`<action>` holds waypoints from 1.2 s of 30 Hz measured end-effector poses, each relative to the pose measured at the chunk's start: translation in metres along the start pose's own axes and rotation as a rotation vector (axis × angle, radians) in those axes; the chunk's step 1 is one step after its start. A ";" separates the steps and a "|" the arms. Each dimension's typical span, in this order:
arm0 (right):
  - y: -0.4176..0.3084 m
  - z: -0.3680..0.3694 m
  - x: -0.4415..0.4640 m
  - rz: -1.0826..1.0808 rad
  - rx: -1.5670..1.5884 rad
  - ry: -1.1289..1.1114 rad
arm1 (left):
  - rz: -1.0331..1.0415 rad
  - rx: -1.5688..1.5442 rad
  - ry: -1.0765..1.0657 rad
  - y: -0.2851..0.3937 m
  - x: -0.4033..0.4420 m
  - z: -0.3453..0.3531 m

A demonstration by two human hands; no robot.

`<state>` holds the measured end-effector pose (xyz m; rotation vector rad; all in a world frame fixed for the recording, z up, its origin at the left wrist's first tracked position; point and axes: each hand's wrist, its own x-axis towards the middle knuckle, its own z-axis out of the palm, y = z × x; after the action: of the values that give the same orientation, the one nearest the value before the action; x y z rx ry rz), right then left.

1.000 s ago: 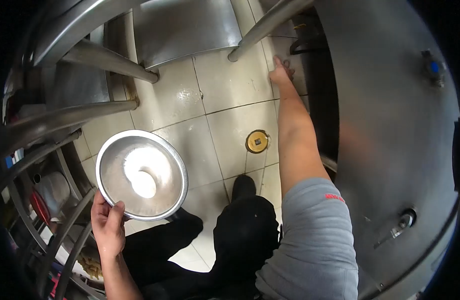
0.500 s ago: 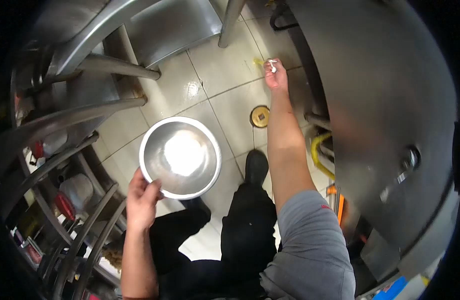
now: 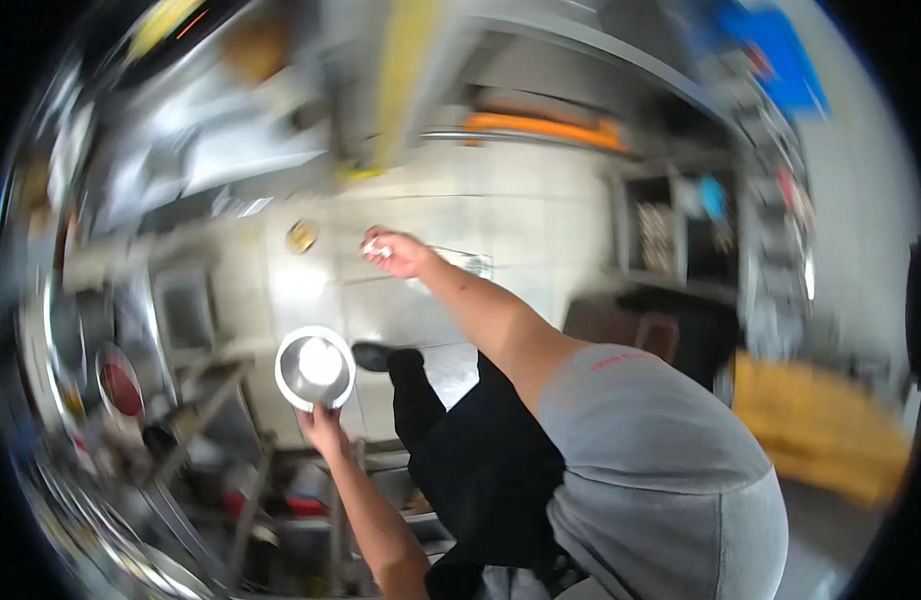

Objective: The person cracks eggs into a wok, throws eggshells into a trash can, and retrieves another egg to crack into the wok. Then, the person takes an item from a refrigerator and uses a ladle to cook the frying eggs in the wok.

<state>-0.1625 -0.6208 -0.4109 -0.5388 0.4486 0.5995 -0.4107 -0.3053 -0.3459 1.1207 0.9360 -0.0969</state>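
Note:
My left hand (image 3: 324,428) grips the near rim of a round stainless steel mixing bowl (image 3: 299,378). A bright light reflects inside the bowl, and I make out no contents. My right hand (image 3: 396,253) is stretched out over the tiled floor, its fingers curled around a small white thing (image 3: 378,249). Blur hides what kind of thing that is. The two hands are well apart, with the bowl below and to the left of the right hand.
A round brass drain cover (image 3: 302,236) lies in the pale tiled floor (image 3: 541,210). Metal racks and shelves line the lower left. An orange bar (image 3: 546,128) runs along the far side. At right are a dark box-like object (image 3: 671,325) and a yellowish wooden surface (image 3: 826,425).
My body and view have swung round to the right, smearing the surroundings. The bowl stays in my left hand and appears farther away. My right hand still holds the small white thing.

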 end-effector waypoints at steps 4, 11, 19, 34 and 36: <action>-0.115 -0.057 -0.162 -0.208 0.050 -0.027 | -0.020 0.211 -0.171 0.014 -0.058 0.029; -0.252 -0.220 -0.545 -0.498 -0.186 0.213 | -0.054 0.347 -0.376 -0.001 -0.198 0.178; -0.072 -0.506 -0.742 -0.538 -0.593 1.385 | -0.081 0.525 -0.617 -0.042 -0.247 0.300; -0.317 -0.338 -0.695 -0.381 -1.001 1.741 | -0.056 0.321 -0.616 0.027 -0.323 0.475; -0.402 -0.251 -0.666 -0.621 -1.019 1.655 | -0.026 0.313 -0.588 0.061 -0.321 0.500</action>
<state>-0.4609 -1.3194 -0.1100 -2.0697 1.4502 -0.4510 -0.2870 -0.7952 -0.0274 1.2682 0.4133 -0.5783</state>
